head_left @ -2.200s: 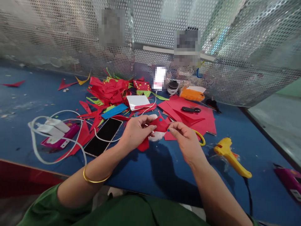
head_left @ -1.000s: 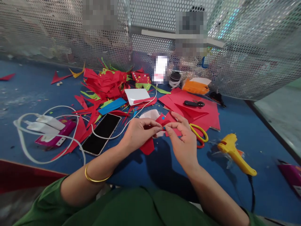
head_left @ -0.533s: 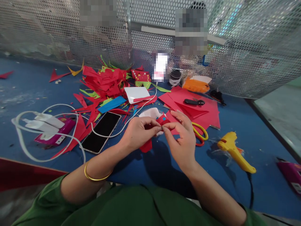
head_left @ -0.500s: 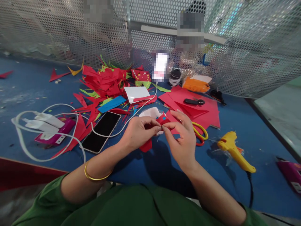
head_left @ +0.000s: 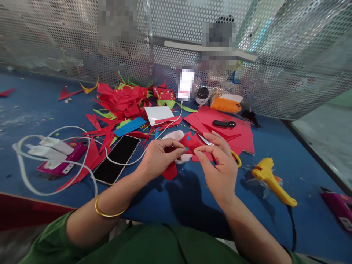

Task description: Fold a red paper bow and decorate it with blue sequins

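Note:
My left hand (head_left: 162,156) is closed in a pinch over the blue table, a bit of blue close to its fingertips. Whatever it pinches is too small to make out. Just to its right, my right hand (head_left: 220,167) also has thumb and index finger pinched together, and their contents cannot be made out. Behind the fingertips lies a red paper piece (head_left: 189,138) with small blue squares on it. A red strip (head_left: 169,171) shows below my left hand. White paper (head_left: 176,135) lies behind. Scissors (head_left: 237,158) are partly hidden by my right hand.
Red paper scraps (head_left: 121,99) pile up at back left. A phone (head_left: 118,159) and white cables lie left. Red sheets (head_left: 244,134) carry a black tool (head_left: 221,123). A yellow glue gun (head_left: 275,181) rests at right. Perforated metal mesh (head_left: 178,22) stands behind.
My hands, whose fingertips met before, are now apart, with my right hand shifted to the right. More of the blue-squared red paper and a scissor blade now show. The view has shifted slightly.

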Demonstrator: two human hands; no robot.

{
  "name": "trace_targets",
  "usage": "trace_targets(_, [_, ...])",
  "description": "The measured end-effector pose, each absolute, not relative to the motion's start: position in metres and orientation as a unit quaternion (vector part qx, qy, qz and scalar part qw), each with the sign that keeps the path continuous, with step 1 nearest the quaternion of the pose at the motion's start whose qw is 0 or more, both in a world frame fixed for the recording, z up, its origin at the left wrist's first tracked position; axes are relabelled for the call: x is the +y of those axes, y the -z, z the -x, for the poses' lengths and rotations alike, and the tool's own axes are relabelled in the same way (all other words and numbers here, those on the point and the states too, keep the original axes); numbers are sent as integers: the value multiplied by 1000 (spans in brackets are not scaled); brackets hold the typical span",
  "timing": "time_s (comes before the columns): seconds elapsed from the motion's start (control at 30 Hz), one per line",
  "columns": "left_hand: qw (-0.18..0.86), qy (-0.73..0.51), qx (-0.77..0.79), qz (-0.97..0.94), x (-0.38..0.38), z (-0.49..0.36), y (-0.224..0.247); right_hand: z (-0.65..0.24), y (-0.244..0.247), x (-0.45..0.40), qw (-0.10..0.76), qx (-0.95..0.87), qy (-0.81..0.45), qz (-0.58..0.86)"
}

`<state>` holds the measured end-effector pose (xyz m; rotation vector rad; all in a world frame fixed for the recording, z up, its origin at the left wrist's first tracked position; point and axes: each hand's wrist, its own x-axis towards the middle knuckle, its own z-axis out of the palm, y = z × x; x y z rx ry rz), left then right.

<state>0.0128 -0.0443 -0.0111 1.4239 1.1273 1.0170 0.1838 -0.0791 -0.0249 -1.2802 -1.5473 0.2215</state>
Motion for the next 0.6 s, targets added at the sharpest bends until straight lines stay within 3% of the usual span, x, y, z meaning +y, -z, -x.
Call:
trace_targets(0.3, [512, -423, 436, -608, -46, -15, 13, -179, 23, -79, 518, -610, -206, 563])
trace_targets(0.6, [505, -422, 427, -620, -46, -14, 13, -177, 23, -78, 518, -613, -213, 557])
